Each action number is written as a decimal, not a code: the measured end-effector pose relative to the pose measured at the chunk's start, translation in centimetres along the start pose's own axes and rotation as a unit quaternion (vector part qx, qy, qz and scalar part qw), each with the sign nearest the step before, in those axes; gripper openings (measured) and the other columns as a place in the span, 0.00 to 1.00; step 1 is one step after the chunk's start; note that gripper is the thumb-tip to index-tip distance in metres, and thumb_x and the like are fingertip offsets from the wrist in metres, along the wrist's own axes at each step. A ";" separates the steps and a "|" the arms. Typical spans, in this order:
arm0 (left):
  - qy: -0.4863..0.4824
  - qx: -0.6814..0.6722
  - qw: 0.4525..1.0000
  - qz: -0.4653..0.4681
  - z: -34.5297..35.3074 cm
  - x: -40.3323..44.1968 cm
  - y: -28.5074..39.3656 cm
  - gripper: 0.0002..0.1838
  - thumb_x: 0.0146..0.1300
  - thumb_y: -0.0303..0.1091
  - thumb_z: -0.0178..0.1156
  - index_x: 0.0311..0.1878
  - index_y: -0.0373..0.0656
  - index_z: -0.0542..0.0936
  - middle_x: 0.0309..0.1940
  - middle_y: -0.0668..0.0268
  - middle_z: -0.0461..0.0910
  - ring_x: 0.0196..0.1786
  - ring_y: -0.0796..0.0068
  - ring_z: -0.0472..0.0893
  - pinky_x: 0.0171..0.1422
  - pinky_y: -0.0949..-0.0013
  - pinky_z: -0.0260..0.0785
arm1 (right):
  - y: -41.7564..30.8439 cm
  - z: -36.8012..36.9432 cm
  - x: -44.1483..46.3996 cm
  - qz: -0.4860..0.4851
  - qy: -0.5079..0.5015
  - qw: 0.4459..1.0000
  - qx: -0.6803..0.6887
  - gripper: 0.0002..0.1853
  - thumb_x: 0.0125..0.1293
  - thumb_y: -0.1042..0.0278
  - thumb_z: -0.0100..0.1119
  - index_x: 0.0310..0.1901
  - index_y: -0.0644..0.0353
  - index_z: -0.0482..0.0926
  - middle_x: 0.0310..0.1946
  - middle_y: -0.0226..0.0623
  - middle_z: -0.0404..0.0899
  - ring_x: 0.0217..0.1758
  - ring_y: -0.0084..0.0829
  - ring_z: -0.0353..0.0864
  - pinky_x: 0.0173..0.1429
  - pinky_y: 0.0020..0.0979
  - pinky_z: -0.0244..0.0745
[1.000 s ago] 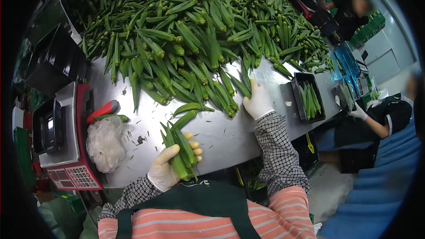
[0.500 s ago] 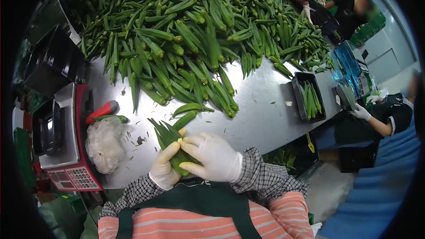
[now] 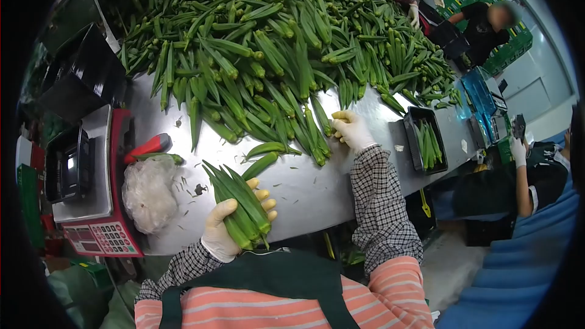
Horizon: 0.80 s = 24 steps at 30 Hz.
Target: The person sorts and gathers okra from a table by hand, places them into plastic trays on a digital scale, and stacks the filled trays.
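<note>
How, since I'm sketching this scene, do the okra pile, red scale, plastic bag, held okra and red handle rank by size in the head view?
1. Okra pile
2. Red scale
3. Plastic bag and held okra: look alike
4. Red handle

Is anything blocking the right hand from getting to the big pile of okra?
No, nothing visible blocks it. The right hand is beside the near edge of the okra pile; whether they touch is hard to tell. The plastic bag on the left and black tray on the right are out of the way.

Metal table: broad okra heap, crumpled plastic bag, red object, black tray.
</note>
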State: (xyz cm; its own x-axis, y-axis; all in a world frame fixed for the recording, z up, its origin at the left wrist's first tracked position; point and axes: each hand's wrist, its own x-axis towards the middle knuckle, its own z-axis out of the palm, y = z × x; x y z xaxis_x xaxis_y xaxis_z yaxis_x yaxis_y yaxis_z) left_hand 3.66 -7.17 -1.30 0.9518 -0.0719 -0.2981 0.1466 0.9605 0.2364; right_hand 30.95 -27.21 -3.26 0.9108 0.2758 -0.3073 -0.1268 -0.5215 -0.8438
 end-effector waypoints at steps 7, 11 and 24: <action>0.004 0.015 1.000 -0.019 0.5 0.2 -0.3 0.33 0.55 0.37 0.58 0.64 0.37 0.61 0.54 0.49 0.71 0.58 0.52 0.72 0.66 0.49 0.62 | -1.8 2.1 -0.3 -0.086 0.058 0.928 -0.357 0.21 0.56 0.60 0.57 0.48 0.65 0.77 0.40 0.51 0.80 0.44 0.39 0.81 0.51 0.34 0.74; -0.006 0.015 1.000 -0.010 0.2 -0.3 0.5 0.33 0.55 0.36 0.58 0.64 0.37 0.61 0.54 0.49 0.71 0.57 0.52 0.73 0.66 0.50 0.63 | -0.3 -2.0 -2.0 -0.091 0.035 0.976 -0.195 0.16 0.57 0.66 0.56 0.45 0.64 0.78 0.35 0.45 0.80 0.39 0.34 0.80 0.47 0.31 0.73; -0.005 0.010 0.999 -0.048 0.2 1.9 -0.3 0.32 0.55 0.37 0.57 0.62 0.36 0.63 0.53 0.49 0.73 0.55 0.53 0.74 0.64 0.50 0.65 | -1.1 -5.9 -14.1 -0.257 0.097 0.913 -0.302 0.22 0.51 0.72 0.66 0.50 0.59 0.76 0.35 0.41 0.76 0.38 0.35 0.78 0.45 0.31 0.74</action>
State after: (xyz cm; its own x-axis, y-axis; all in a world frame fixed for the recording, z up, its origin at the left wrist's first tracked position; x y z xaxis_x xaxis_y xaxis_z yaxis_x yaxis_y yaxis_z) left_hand 5.44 -7.61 -1.75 0.9362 -0.1659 -0.3100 0.2418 0.9439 0.2251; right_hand 20.55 -35.32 4.59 0.8492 0.4911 0.1941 0.5228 -0.7306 -0.4392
